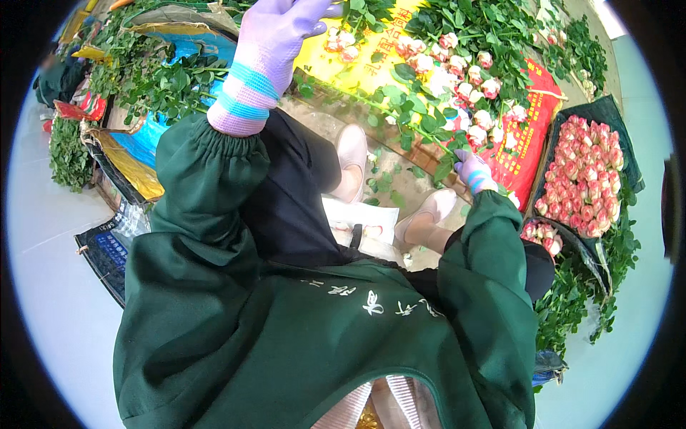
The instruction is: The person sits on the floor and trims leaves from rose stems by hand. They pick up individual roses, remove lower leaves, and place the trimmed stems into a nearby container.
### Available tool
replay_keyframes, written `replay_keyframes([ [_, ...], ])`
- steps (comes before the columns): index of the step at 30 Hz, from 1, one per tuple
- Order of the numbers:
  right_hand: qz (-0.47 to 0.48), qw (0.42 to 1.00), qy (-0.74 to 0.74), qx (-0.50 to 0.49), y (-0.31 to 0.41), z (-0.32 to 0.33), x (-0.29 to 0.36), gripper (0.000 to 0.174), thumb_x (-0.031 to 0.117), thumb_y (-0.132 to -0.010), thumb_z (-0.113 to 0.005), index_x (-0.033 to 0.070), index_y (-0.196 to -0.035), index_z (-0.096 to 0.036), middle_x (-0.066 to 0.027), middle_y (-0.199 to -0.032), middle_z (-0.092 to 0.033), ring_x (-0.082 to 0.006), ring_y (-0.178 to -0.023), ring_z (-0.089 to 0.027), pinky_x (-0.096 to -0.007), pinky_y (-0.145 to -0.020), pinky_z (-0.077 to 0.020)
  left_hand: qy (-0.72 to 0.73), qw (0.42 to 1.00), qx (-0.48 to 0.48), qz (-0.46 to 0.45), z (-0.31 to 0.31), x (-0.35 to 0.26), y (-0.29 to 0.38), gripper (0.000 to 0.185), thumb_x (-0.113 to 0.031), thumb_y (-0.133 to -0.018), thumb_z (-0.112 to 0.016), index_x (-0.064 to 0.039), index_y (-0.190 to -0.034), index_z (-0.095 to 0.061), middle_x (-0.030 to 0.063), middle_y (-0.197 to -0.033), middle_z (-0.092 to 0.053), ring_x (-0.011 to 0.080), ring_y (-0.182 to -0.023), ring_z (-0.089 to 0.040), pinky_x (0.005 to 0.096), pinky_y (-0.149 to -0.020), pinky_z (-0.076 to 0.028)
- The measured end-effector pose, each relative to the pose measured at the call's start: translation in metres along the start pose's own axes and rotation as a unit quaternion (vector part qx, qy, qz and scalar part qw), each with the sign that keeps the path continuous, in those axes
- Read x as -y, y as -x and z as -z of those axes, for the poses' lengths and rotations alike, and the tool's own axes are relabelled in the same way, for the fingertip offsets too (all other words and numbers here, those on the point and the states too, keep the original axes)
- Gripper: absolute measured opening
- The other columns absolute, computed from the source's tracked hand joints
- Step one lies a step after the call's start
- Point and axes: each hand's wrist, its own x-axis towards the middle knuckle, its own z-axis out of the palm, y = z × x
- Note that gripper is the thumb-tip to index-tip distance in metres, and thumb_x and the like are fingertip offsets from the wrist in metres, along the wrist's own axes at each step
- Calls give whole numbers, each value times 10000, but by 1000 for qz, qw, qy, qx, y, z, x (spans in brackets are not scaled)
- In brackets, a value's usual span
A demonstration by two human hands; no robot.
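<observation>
My left hand (286, 35), in a purple glove with a striped cuff, is raised at the top edge. Its fingers look spread and no object shows in it, though some fingertips are cut off. My right hand (471, 167), gloved alike, grips a leafy rose stem (394, 113) at its right end. That stem slants up and left across the space above my shoes, and its flower head cannot be made out. Beside my right hand, cut pink-and-white roses (477, 91) lie with their leaves on a red woven sack (528, 128) and a yellow sack (321, 56).
At right, a dark wrap holds a dense bundle of pink roses (584, 174). Leafy stems (182, 80) rest on blue and yellow sacks at left. Fallen leaves (383, 182) litter the floor between my shoes (352, 150). Another person (59, 80) is at the far left.
</observation>
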Motion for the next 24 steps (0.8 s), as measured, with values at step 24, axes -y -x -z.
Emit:
replay_keyframes([
  [24, -84, 994, 48, -58, -21, -95, 45, 275, 212, -917, -398, 180, -1044, -641, -37, -974, -673, -255, -944, -633, -459, -698, -434, -53, 978, 168, 111, 25, 52, -38, 470, -209, -974, -427, 54, -1356, -350, 186, -1281, -506, 218, -1117, -547, 300, -932, -444],
])
